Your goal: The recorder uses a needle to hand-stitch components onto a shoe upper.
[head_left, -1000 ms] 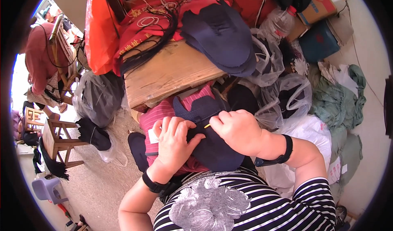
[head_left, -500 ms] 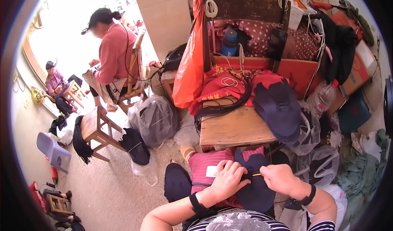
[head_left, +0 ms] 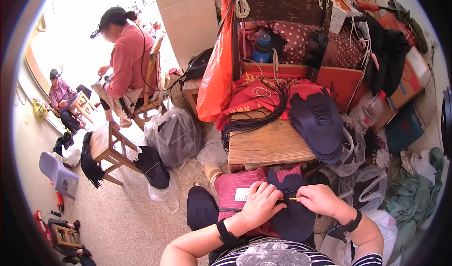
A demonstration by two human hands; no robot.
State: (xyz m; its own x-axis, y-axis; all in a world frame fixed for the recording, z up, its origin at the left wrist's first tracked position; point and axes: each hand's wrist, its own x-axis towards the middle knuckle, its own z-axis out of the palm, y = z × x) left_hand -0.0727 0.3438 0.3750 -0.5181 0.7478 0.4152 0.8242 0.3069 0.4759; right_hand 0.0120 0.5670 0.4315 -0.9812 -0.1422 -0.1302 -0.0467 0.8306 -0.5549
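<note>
A navy fabric shoe upper (head_left: 295,219) lies over my lap, on pink striped cloth (head_left: 230,181) with a white label. My left hand (head_left: 260,204) has its fingers bent over the upper's left side, pinching it near the middle. In my right hand (head_left: 319,200) is a thin yellow stick-like tool (head_left: 292,198), held between thumb and fingers. Its far end reaches toward my left fingertips, across the upper's centre; the tip is too small to make out. Another navy piece (head_left: 201,208) rests left of my lap.
Ahead stands a wooden bench (head_left: 263,146) with stacked navy uppers (head_left: 316,127) and black laces (head_left: 263,119). Plastic bags (head_left: 172,136) and a wooden stool (head_left: 106,150) are on the left; green cloth (head_left: 416,190) is piled right. A person in pink (head_left: 132,54) sits working far left, another beyond.
My right hand has shifted slightly left and turned. More of the yellow tool now shows, reaching closer to my left fingers. My left hand stays on the upper.
</note>
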